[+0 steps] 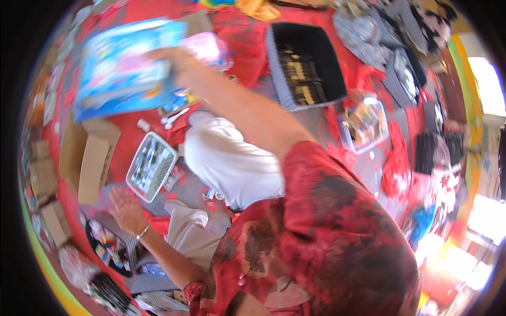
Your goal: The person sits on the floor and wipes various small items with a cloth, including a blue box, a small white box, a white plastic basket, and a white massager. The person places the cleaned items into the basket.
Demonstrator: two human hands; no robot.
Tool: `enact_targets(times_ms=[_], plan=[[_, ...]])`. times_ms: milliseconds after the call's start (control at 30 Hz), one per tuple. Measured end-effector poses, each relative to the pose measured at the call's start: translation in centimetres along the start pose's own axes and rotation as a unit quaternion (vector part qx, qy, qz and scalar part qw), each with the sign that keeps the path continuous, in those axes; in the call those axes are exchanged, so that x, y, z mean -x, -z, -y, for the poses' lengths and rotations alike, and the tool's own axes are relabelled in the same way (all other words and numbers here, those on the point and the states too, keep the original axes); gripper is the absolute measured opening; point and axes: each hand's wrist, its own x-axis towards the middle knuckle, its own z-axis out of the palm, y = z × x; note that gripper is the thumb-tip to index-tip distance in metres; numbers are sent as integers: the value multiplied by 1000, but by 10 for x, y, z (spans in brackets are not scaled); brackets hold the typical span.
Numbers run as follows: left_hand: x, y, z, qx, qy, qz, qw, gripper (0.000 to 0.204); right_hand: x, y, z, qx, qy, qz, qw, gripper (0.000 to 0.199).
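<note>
Bright daylight, colours saturated, reds dominant. Strong light enters from far right of right hand: window patches there blown out to white and yellow glare, detail lost. Shadows soft, faint beneath forearms. Heavy motion blur on right hand and blue box it grips; print on box smeared. Left hand sharper, slight softness. Fisheye bends straight edges near rim; black vignette at corners. Patterned sleeve nearest lens soft, out of focus.
</note>
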Motion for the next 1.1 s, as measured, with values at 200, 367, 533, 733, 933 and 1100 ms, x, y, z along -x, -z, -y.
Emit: enact_targets(times_ms=[200, 367, 533, 733, 933, 1100], plan=[[-3, -5, 5, -7, -29, -33, 999, 50, 76, 90, 52, 62, 82, -195, 975, 50], [-6, -12, 8, -3, -27, -37, 999, 46, 106, 143, 43, 21, 86, -291, 953, 46], [-3, -10, 7, -22, -29, -73, 997, 44, 141, 197, 11, -5, 80, -361, 929, 46], [-3, -6, 5, -47, -38, -98, 993, 48, 205, 246, -29, -17, 56, -458, 887, 45], [-3, -3, 6, -56, -29, -109, 992, 51, 211, 310, -50, -70, 79, -476, 873, 45], [-3, 1, 11, -81, -20, -126, 989, 48, 184, 331, -58, -41, 165, -467, 868, 40]])
